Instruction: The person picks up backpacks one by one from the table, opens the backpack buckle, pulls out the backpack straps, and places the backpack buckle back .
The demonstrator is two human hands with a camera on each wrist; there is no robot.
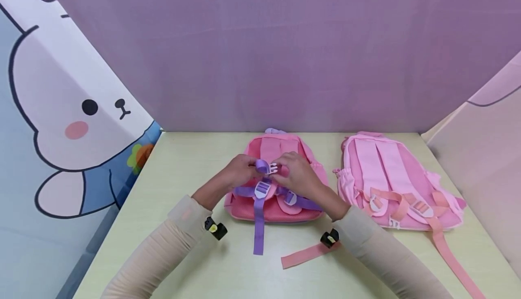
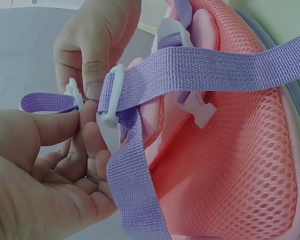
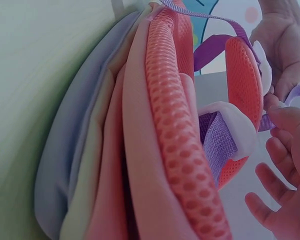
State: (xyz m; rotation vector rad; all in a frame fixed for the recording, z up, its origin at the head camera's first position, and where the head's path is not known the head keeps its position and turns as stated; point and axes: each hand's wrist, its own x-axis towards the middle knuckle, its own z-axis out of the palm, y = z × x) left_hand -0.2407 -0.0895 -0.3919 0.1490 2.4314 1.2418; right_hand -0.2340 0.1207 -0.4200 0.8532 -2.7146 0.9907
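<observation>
A pink backpack (image 1: pixel 281 211) with purple straps lies back side up on the table. Above it, my left hand (image 1: pixel 240 170) pinches a looped purple strap (image 1: pixel 262 166) between thumb and fingers. A white pronged buckle half (image 1: pixel 272 168) is threaded on that strap, and my right hand (image 1: pixel 299 174) pinches it from the right. In the left wrist view the buckle half (image 2: pixel 74 90) sits between both hands' fingertips. White strap adjusters, one (image 2: pixel 115 95) close by, hold the other purple webbing. In the right wrist view the right hand (image 3: pixel 290 175) has its lower fingers spread.
A second, lighter pink backpack (image 1: pixel 390 168) with peach straps lies to the right. One peach strap end (image 1: pixel 305 256) reaches under the right forearm. A purple strap tail (image 1: pixel 258 231) hangs toward the table's front. A purple cloth wall (image 1: pixel 285 50) stands behind the table.
</observation>
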